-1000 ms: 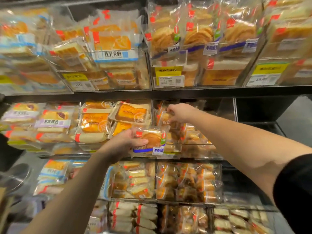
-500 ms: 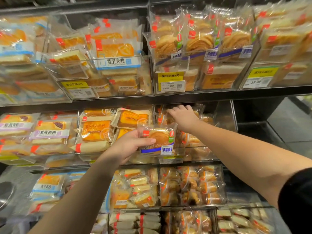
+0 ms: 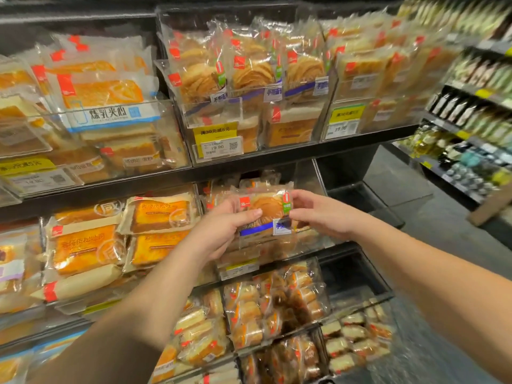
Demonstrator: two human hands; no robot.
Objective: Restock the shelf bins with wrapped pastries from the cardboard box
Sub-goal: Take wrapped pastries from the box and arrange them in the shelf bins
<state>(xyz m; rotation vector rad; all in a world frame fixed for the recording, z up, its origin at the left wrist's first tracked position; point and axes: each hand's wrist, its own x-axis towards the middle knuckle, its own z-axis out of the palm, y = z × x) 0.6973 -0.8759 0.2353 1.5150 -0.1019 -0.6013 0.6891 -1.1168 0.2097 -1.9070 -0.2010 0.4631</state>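
In the head view, 1 wrapped pastry [image 3: 263, 214] is held upright between 2 hands just right of the picture's centre, in front of the clear bin [image 3: 304, 173] on the middle shelf. The left hand [image 3: 221, 231] grips the packet's left edge from 8 o'clock, with the thumb laid across the clear wrapper and the fingers curled behind it. The right hand [image 3: 318, 214] pinches the packet's right edge from 3 o'clock, thumb in front and fingers hidden behind the wrapper. A red square is printed at the packet's upper left, a green tag at its upper right and a blue band along its lower edge. At 12 o'clock from the packet, a yellow price label [image 3: 215, 133] is fixed to the upper bin, where similar round pastries [image 3: 249, 73] are stacked. At 9 o'clock, orange cake packets [image 3: 86, 248] are piled. At 6 o'clock, small wrapped cakes [image 3: 277, 309] fill a lower bin. The aisle shelves at 2 o'clock are blurred.
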